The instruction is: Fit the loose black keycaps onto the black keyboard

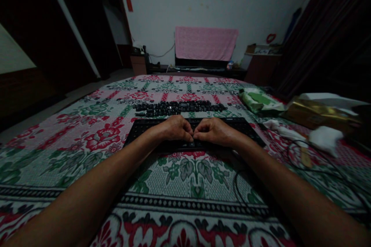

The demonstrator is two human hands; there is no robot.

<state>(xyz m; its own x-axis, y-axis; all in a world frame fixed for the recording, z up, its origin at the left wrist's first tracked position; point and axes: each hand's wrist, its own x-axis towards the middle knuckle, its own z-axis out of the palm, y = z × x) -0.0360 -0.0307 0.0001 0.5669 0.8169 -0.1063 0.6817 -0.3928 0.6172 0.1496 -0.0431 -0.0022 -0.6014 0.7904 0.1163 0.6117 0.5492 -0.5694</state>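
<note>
When working on the black rectangular plastic keyboard [189, 145] at the frame's centre, with left hand [177, 128] and right hand [213, 129] curled closely together, impossible to tell whether gripping anything, use light, straight finger force and steady wrists.

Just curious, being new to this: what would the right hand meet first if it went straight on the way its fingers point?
Probably the left hand; the right hand points across at it, with fingertips close together at the keyboard. Depth is unclear, so the keyboard might come first.
</note>
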